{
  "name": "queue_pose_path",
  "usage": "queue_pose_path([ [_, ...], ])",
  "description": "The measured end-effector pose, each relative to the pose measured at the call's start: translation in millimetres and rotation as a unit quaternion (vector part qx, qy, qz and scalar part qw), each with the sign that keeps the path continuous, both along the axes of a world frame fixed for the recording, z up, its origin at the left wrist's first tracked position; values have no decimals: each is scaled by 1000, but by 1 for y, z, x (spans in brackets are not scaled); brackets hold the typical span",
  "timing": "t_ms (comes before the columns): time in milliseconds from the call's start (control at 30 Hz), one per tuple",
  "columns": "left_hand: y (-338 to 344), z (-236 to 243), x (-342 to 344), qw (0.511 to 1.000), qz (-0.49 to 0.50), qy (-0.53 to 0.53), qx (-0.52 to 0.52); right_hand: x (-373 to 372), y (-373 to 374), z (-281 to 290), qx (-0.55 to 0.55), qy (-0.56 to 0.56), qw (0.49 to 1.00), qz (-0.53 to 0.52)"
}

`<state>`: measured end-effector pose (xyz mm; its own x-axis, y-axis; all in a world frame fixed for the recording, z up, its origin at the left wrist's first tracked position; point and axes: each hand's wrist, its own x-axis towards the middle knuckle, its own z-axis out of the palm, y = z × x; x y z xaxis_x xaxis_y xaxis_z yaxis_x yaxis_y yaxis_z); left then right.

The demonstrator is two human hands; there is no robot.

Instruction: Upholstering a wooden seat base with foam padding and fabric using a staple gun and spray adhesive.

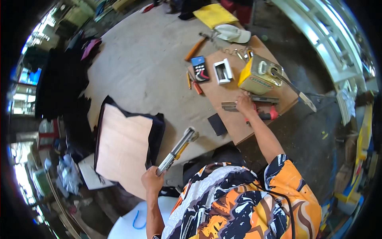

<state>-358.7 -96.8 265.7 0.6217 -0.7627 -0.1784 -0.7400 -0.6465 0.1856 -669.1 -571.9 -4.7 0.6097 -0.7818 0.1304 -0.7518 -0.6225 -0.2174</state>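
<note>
My left hand (152, 180) is closed around the end of a silver and yellow staple gun (177, 150), held up in front of me near the table edge. My right hand (244, 104) reaches onto the brown board (223, 91), its fingers bent at some grey staple strips (229, 106). Beside and partly behind that hand lies a red and black pneumatic staple gun (267, 114). To the left, a light wooden panel (123, 141) rests on black fabric (158, 129) that sticks out around its edges.
A yellow-sided metal can (259, 75) holds a brush-like tool (300, 95). Near it sit a white box (223, 71), a blue and black box (200, 69), screwdrivers (196, 87), an orange-handled hammer (195, 49) and a white cap (232, 34). A black square (217, 124) lies by the board.
</note>
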Motion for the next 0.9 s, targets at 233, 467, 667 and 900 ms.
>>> queue_pose_path([
  [233, 6, -2, -44, 999, 15, -16, -46, 7, -6, 51, 19, -14, 998, 61],
  [467, 8, -6, -58, 993, 35, -22, -108, 53, 52, 185, 295, -118, 934, 161],
  [667, -2, -7, -51, 992, 7, -43, -114, 110, 95, 230, 162, -74, 896, 408],
  [900, 1, -2, -46, 989, 8, -51, -135, 119, 94, 264, 200, -69, 888, 409],
])
